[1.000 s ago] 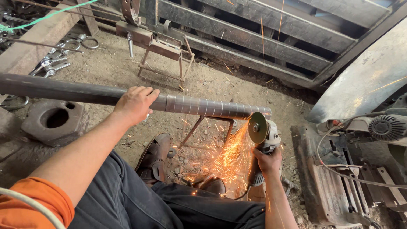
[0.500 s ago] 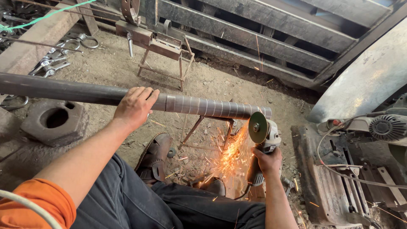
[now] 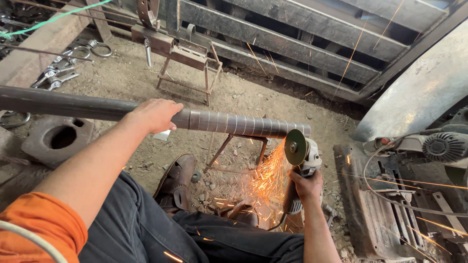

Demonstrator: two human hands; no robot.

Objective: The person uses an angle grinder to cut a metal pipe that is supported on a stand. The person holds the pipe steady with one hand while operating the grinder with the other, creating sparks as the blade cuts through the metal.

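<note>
Two hands on the job. Left hand (image 3: 155, 115) lies palm-down on top of the pipe (image 3: 234, 124), fingers together and curled over its far side, thumb tucked under as far as I can tell. Right hand (image 3: 307, 186) is wrapped tight round the grinder (image 3: 301, 165) body, fingers closed on it; fingertips are hidden behind the housing.

Pipe location: lies across the frame above the knees, resting on a small steel stand (image 3: 239, 151) near its free end. Long axis runs left to right, roughly level, dipping slightly to the right. Free end points right, toward the curved sheet (image 3: 414, 92). The section between left hand and free end carries evenly spaced ring marks.

Disc (image 3: 296, 147) sits at the pipe's free end, face turned toward the camera, edge at or just against the pipe underside; exact contact is hard to tell. Sparks (image 3: 268, 180) spray down and left onto the dirt (image 3: 243, 97), toward the boot (image 3: 176, 182) and trousers (image 3: 146, 229).

How I'd do this well, as a judgement:
- keep the disc square to the pipe axis, light steady pressure, no twisting
- left hand presses the pipe down into the stand so it can't roll
- keep that hand well clear of the disc, as now
- angle the guard so sparks miss the legs
- watch the cable (image 3: 390, 160) on the right
</note>
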